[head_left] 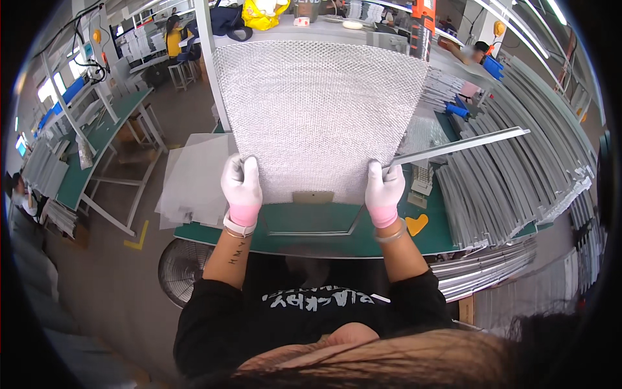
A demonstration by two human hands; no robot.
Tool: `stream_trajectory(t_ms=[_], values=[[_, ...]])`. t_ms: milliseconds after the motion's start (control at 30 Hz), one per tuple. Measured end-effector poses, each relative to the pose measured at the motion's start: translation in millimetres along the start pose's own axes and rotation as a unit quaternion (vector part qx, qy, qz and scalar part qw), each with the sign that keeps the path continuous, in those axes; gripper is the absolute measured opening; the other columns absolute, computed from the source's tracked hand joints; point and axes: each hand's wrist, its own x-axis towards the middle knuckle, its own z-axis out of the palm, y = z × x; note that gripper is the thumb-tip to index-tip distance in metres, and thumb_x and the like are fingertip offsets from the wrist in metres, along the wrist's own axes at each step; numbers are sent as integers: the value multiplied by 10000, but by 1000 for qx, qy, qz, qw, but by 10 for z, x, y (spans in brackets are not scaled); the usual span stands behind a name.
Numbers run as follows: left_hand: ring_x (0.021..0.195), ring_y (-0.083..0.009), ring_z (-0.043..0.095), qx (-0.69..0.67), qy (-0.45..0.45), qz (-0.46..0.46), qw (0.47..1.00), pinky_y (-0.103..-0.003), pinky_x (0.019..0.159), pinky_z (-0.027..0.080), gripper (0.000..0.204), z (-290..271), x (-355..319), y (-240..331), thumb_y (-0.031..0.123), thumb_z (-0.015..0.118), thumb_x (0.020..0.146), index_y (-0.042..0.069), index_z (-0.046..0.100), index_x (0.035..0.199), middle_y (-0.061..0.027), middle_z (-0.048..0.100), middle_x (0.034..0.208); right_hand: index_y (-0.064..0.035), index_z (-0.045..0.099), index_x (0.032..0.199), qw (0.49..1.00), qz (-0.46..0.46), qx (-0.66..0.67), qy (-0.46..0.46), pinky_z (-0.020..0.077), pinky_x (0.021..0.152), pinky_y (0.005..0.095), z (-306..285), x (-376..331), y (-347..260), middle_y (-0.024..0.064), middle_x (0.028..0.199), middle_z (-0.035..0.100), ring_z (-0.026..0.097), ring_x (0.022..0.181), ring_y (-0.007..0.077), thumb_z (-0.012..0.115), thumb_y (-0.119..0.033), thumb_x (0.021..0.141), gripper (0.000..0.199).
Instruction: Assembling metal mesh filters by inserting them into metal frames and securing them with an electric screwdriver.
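Head view: my two gloved hands grip a silvery mesh sheet (317, 117) by its sides, above the green tabletop (431, 240).

My left hand (242, 185) is closed on the left edge near the lower corner, and my right hand (385, 188) is closed on the opposite edge, thumbs on the side facing me. The mesh sheet lies between them and spreads away past my fingers, its near edge just below them. A metal strip (463, 146) slants out rightward from beside my right hand; I cannot tell whether I hold it. A thin frame (308, 234) shows below the near edge, and white sheets (193, 175) lie to the left.
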Motion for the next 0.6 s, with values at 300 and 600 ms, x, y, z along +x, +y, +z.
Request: stream_trajectory(t_ms=[300,600], values=[[645,-9,366,-13,-106,-116,988,-179,593,352,127,-120,18,99,48,638,923,-4,606,1034,94,472,743,-54,437,685,994,66,91,14,313,491,258,-32,-145,111,-19,576,381,333,533,80,761,-160,849,378],[784,-40,519,-54,-57,-75,994,-223,718,447,195,-166,-166,19,45,634,912,-28,604,1090,17,628,895,6,598,923,977,59,180,-99,432,677,235,-123,-108,212,5,829,598,495,751,59,645,-135,937,149]])
